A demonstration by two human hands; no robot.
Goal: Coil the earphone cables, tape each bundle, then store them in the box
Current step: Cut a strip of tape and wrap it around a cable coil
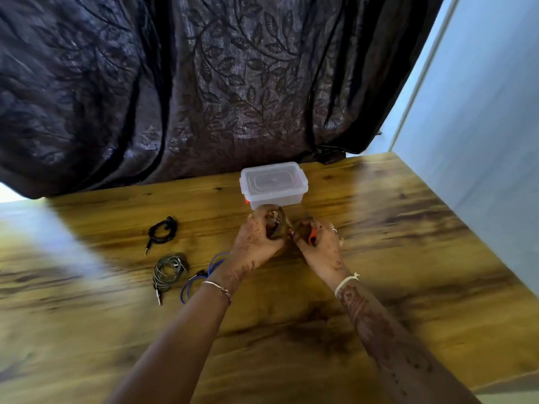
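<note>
Brownish tape roll (274, 225) sits in your left hand (256, 243), fingers curled round it; your right hand (320, 246) grips an orange-handled tool (312, 236), probably scissors, just beside the roll. You seem to be at the taping step, freeing a strip. Next you need a short length cut clean and carried to a coil without it folding on itself. The black cable (162, 231), grey cable (170, 269) and blue cable (213, 266) lie coiled on the wooden table (379, 228) to your left, seemingly untaped; the box (274, 182) stands behind your hands, lid on. Your left wrist covers part of the blue coil; blur hides any strip between your hands.
</note>
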